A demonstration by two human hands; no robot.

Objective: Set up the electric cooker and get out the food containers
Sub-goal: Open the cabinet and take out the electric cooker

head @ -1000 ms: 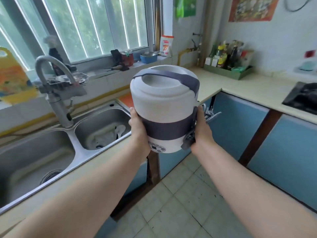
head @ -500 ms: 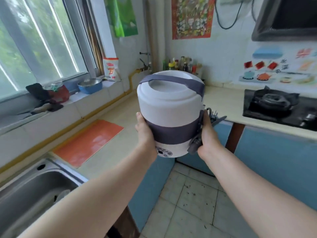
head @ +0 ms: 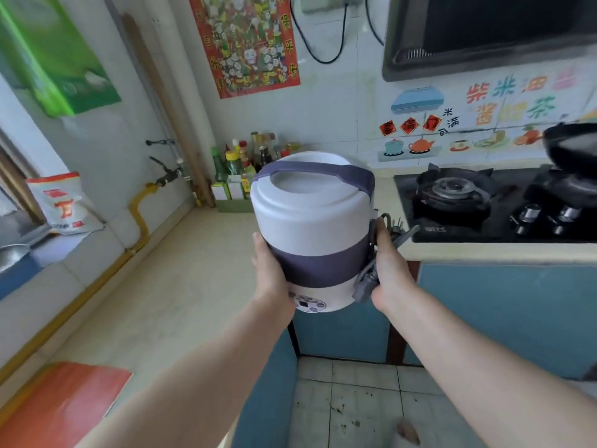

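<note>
Cooker (head: pixel 310 227) between left hand (head: pixel 271 281) and right hand (head: pixel 392 273) apparently hides some bottles (head: pixel 235 163).

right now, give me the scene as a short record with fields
held item: cooker, upright, lid on, off the counter
left hand: grips the cooker's left side
right hand: grips its right side and the grey cord
far corner: bottles
right: gas stove

Electric cooker (head: pixel 310 221) upright, held in the air, lid on. Left hand (head: pixel 271 276) and right hand (head: pixel 391 266) grip opposite sides at the dark band. Right hand also pins a grey plug (head: pixel 365 282). Tabletop (head: pixel 181 286) to the left, gas stove (head: pixel 484 205) to the right, sauce bottles (head: pixel 245 163) behind.
</note>
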